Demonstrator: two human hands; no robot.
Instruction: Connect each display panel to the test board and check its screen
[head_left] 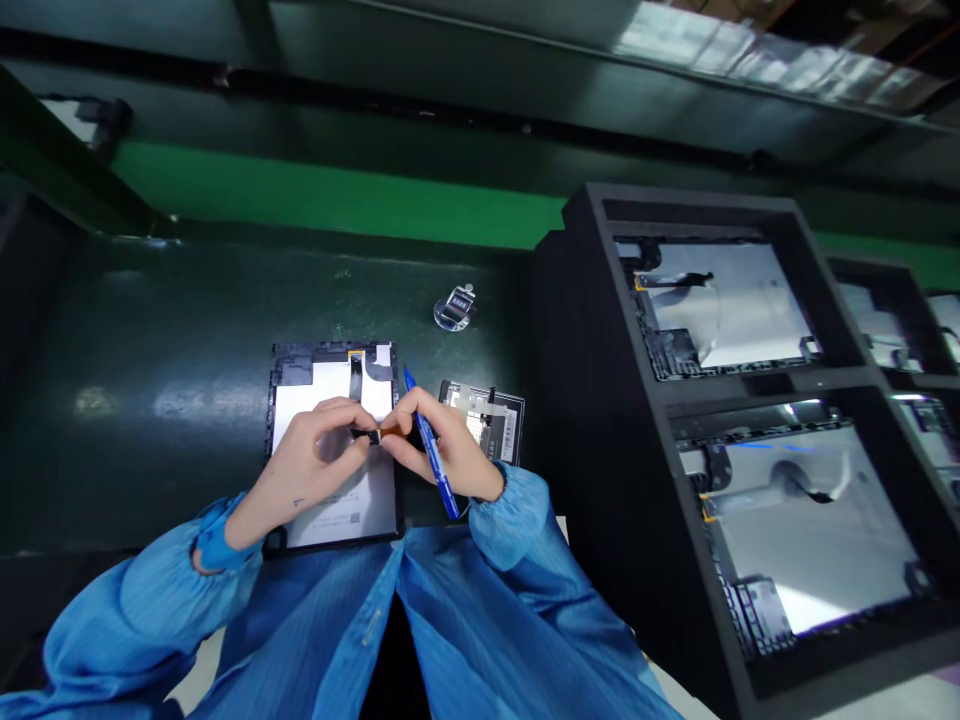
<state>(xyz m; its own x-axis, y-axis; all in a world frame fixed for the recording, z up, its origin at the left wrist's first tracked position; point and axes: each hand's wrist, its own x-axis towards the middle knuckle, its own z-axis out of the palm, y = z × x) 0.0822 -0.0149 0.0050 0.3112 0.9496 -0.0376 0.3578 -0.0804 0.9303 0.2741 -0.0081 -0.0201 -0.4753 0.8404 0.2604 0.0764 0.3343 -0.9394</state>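
Note:
A tablet screen panel (379,508) with a black frame and a silvery back lies flat on the bench before me. A dark flex cable (356,375) runs down from its top edge. Over the panel, my left hand (319,455) is closed, its thumb and forefinger pinching the cable's dark end. Fingertip to fingertip with it, my right hand (442,440) pinches a small orange-brown flex strip (394,431). A blue marker pen (437,460) is also held across the right hand, tip pointing up and away. Whether the two flex ends are joined is hidden by my fingers.
Right of the panel lies a part with a printed label (510,430), partly behind my right hand. Farther back sits a metal tally counter (456,305). A black rack (667,400) on the right holds more screen panels (742,300) in its compartments. The green bench (172,330) extends left.

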